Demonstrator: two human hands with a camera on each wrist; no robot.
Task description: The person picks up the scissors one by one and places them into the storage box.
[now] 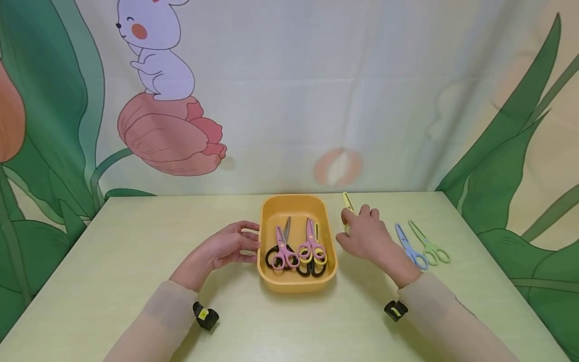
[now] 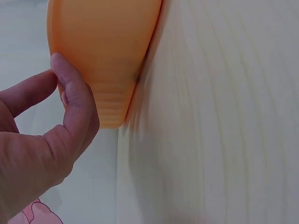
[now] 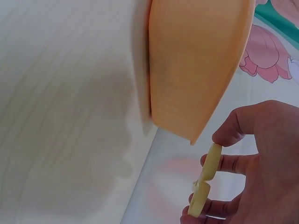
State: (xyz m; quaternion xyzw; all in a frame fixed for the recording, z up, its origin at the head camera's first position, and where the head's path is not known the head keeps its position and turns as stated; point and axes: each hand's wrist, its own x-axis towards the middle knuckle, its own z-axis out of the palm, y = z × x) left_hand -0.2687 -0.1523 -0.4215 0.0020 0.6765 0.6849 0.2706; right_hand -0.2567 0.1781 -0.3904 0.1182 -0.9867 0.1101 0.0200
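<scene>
R hand [image 1: 364,235] pinches yellow scissors [image 3: 213,162] by the handles just off the R side of the tray [image 1: 297,288], L hand [image 1: 230,244] touching its opp. side w/ loose fingers; a fingertip-only hold could let them twist, slip or snag pink scissors [image 1: 310,228] inside.

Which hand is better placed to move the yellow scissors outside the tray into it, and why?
Likely the right hand: it pinches those yellow scissors, just off the right side of the tray. The left hand holds no scissors and touches the tray's left side.
</scene>
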